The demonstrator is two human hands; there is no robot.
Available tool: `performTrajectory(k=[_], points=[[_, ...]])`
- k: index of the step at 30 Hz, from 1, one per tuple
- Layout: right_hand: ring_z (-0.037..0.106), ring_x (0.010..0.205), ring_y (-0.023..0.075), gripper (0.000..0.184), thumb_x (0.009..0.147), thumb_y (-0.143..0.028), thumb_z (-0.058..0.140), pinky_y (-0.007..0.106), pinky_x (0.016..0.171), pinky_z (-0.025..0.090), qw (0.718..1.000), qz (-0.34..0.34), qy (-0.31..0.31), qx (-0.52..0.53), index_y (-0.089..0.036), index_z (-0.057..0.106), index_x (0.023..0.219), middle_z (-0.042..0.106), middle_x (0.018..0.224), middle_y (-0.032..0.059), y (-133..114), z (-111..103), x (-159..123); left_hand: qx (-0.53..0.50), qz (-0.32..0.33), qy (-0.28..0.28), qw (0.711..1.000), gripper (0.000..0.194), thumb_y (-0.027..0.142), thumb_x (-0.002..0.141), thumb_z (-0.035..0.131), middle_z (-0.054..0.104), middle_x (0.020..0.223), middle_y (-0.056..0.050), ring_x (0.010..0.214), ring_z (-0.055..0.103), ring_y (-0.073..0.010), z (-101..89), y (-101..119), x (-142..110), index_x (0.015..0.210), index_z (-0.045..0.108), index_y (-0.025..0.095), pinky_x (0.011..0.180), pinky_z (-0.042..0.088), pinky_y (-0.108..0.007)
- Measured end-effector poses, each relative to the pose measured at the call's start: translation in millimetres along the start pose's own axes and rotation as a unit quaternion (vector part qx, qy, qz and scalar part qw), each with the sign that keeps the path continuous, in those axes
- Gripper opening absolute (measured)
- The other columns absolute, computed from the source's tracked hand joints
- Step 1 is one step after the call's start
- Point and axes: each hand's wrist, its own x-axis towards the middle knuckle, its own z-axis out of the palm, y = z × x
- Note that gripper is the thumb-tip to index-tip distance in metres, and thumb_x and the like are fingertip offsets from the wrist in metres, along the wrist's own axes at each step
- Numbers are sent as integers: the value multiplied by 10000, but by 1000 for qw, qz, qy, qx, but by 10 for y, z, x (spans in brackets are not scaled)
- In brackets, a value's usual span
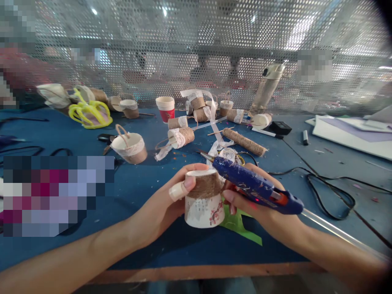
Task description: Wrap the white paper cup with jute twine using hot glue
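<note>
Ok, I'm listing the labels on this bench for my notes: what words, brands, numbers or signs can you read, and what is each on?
None can be read for certain.
Twine-wrapped cup in the left hand: small dark marks, apparently characters, too small to read.
Red-and-white cup: a small mark, too blurred to read.
Blue glue gun: no legible lettering.

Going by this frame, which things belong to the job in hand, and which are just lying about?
In use:
- partly twine-wrapped paper cup, in the left hand
- blue glue gun, in the right hand
- likely also the twine roll

Lying about, it seems:
- water bottle
- white marker
- green scrap
</note>
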Motion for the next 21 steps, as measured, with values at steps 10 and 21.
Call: performTrajectory(k=[10, 21], points=[[647, 737, 126, 150, 819, -243, 808, 240, 709, 520, 988, -94, 26, -117, -251, 674, 885, 691, 830, -42, 59, -119, 61, -11, -32, 24, 999, 352, 429, 927, 609, 759, 1134, -74, 983, 711, -243, -85, 9, 11, 1220, 643, 238, 839, 537, -340], [715, 857, 166, 196, 814, -327, 815, 262, 751, 600, 994, -49, 44, -83, -271, 685, 950, 728, 969, -9, 47, -204, 57, 31, -170, -108, 979, 406, 525, 924, 573, 745, 976, -82, 783, 722, -194, -40, 35, -13, 1211, 576, 237, 684, 519, -277]])
